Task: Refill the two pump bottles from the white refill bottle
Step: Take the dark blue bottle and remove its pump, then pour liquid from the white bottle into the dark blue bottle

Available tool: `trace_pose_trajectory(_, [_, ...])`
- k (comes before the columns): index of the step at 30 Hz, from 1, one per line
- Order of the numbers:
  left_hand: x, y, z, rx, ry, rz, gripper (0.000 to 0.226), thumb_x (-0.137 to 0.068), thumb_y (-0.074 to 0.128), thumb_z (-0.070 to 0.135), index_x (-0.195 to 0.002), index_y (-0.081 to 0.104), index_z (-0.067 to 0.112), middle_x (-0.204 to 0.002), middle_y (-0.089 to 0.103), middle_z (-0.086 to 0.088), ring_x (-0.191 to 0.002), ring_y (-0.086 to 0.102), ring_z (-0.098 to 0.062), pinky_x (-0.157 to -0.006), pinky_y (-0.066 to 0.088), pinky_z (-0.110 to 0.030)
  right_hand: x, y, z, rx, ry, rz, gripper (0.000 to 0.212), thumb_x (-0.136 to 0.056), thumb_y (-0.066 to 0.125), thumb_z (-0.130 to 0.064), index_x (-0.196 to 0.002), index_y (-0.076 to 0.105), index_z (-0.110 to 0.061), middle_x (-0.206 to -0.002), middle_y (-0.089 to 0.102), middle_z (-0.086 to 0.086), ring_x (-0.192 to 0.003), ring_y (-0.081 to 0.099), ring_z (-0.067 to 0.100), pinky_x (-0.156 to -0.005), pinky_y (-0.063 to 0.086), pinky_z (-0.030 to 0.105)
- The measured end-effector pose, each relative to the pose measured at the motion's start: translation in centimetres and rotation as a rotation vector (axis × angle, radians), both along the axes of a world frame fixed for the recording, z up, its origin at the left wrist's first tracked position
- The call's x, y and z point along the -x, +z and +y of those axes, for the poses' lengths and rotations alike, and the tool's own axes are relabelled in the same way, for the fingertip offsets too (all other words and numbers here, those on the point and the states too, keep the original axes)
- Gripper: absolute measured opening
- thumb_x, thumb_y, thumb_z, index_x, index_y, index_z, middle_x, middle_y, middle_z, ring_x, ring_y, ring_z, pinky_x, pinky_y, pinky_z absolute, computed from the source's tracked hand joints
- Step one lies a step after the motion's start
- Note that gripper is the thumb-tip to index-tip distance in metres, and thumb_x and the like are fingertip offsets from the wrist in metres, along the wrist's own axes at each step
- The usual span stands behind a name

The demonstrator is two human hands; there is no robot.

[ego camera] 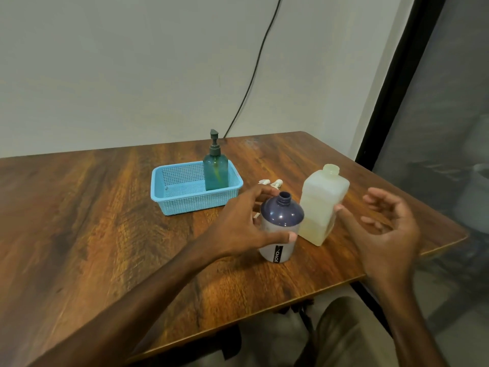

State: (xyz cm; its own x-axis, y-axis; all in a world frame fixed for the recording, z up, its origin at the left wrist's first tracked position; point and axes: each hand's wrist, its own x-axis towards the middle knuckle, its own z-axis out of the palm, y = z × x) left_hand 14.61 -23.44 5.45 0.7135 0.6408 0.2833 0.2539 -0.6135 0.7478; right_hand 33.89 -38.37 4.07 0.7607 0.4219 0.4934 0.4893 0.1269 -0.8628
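Observation:
A round bottle [281,223] with a dark blue shoulder and pale lower body stands uncapped near the table's right front. My left hand [244,223] wraps around its left side, thumb across the front. Right beside it stands the white refill bottle [321,205], square, uncapped, with pale yellowish liquid in its lower part. My right hand [383,229] hovers to its right with fingers spread; only the thumb tip touches the bottle's side. A green pump bottle [215,172] with its pump fitted stands in the right end of a blue basket [169,197].
Small white parts [271,183] lie on the wooden table [92,221] behind the blue bottle; more white shows behind my left hand. The table's right edge is close to my right hand. A black cable runs down the wall behind.

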Motion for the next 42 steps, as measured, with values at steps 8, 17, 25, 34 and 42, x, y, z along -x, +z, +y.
trace_pose_trajectory(8, [-0.1,-0.9,-0.4,0.073,0.045,-0.021,0.091,-0.063,0.096,0.052,-0.14,0.052,0.03,-0.13,0.062,0.019,-0.116,0.062,0.003,-0.098,0.058,-0.03,-2.1,-1.9,4.1,0.326,0.185,0.007,0.098,-0.057,0.086,-0.053,-0.142,0.049,-0.021,-0.142,0.06,0.005,-0.12,0.062,0.022,-0.089,0.06,0.043])
trace_pose_trajectory(17, [0.2,-1.6,-0.9,0.074,0.084,-0.118,0.097,-0.05,0.09,0.07,-0.134,0.057,0.035,-0.132,0.065,0.017,-0.122,0.062,-0.003,-0.101,0.058,-0.036,-2.7,-1.2,1.0,0.323,0.13,-0.254,0.077,-0.064,0.094,-0.035,-0.133,0.061,-0.022,-0.128,0.066,-0.006,-0.107,0.065,0.015,-0.075,0.06,0.03])
trace_pose_trajectory(25, [-0.2,0.0,-2.0,-0.099,0.083,-0.076,0.085,-0.059,0.092,0.061,-0.134,0.064,0.032,-0.123,0.069,0.019,-0.111,0.063,0.004,-0.093,0.057,-0.025,-3.2,0.8,-1.4,0.379,0.058,-0.46,0.063,-0.064,0.094,-0.026,-0.119,0.066,-0.01,-0.105,0.065,-0.002,-0.091,0.063,0.017,-0.065,0.045,0.015])
trace_pose_trajectory(34, [0.2,1.1,-2.7,-0.151,0.066,-0.055,0.063,-0.06,0.092,0.059,-0.116,0.063,0.05,-0.101,0.069,0.028,-0.1,0.063,0.014,-0.079,0.054,-0.009,-3.8,1.2,-1.8,0.358,0.063,-0.58,0.076,-0.07,0.091,-0.038,-0.124,0.065,0.007,-0.119,0.067,0.025,-0.107,0.062,0.032,-0.087,0.043,0.032])
trace_pose_trajectory(42, [0.2,0.8,-2.8,-0.181,0.061,-0.06,0.074,-0.058,0.092,0.063,-0.124,0.069,0.04,-0.111,0.073,0.023,-0.103,0.063,0.012,-0.081,0.055,-0.012,-3.4,1.8,-2.2,0.385,0.027,-0.648,0.068,-0.062,0.095,-0.01,-0.124,0.068,-0.001,-0.117,0.07,0.016,-0.105,0.066,0.03,-0.085,0.044,0.025])
